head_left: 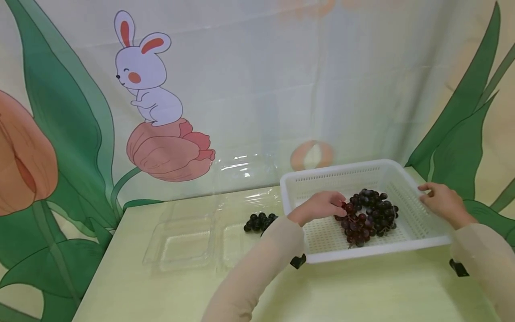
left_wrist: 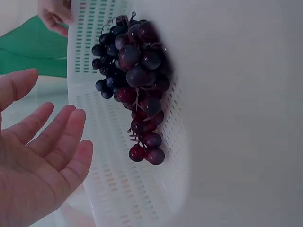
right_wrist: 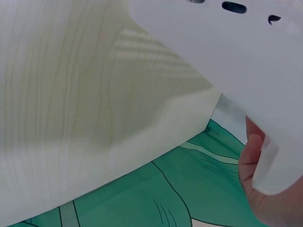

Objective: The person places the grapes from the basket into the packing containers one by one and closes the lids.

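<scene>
A white plastic basket [head_left: 406,246] holds bunches of grapes, a reddish bunch [head_left: 357,229] in front and a darker one [head_left: 380,210] behind it to the right. Over the basket's left part, my left hand [head_left: 322,206] is beside the reddish grapes. Its fingers [left_wrist: 61,137] are spread and loosely bent around nothing in the left wrist view. My right hand [head_left: 444,203] grips the basket's right rim, its digits curled at the edge [right_wrist: 277,175] in the right wrist view. That side of the basket stands raised off the table.
Left of the basket, a clear plastic container [head_left: 231,250] with a raised lid [head_left: 245,172] holds dark grapes [head_left: 259,222], partly hidden by my left sleeve. Another clear container [head_left: 185,246] stands farther left on the pale wood-grain table [head_left: 132,286]. A printed curtain [head_left: 249,89] hangs behind.
</scene>
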Motion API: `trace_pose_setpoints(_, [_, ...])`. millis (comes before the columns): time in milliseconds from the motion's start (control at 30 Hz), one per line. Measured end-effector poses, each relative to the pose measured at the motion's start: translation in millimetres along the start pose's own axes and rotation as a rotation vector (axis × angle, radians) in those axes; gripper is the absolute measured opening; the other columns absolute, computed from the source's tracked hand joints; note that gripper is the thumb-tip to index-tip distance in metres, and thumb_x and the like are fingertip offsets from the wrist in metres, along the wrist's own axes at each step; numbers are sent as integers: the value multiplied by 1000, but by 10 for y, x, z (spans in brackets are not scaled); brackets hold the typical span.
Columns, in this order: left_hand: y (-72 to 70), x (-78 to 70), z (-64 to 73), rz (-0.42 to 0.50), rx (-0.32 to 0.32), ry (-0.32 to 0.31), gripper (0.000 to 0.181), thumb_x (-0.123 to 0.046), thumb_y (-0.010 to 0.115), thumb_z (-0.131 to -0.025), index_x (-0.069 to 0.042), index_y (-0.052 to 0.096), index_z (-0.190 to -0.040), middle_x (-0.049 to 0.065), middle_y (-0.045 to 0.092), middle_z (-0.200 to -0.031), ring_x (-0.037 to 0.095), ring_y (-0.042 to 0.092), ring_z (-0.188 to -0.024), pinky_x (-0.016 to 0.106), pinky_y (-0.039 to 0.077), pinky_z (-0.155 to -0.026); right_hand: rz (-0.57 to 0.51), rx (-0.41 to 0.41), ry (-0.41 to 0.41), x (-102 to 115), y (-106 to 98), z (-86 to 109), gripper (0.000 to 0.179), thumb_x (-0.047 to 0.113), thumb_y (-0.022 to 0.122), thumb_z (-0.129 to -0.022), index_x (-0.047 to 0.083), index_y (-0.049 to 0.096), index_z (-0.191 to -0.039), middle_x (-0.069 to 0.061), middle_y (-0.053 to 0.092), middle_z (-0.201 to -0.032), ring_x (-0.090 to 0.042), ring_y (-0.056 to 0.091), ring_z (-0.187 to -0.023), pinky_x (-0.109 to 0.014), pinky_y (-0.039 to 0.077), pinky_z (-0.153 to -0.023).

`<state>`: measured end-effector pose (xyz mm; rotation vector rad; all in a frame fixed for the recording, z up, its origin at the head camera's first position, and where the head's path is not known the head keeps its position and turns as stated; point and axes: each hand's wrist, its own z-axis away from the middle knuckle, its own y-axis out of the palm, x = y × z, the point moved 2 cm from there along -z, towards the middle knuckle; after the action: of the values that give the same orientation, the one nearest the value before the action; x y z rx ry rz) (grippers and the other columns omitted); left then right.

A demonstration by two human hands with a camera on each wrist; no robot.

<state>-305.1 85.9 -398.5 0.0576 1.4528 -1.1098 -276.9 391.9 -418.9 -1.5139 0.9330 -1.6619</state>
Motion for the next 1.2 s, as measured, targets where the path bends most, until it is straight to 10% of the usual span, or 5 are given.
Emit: trace_pose_setpoints(1200, [-284,-11,-178,114,-247,69,42,-20,58,-84,-12,50,-124,7,52,-124,21,50,-110,30,45,-82,2,-29,-34,-7,-2,-1,41,18,46,-89,-8,43,-120,-34,52,-105,-35,56,-80,-28,41,-54])
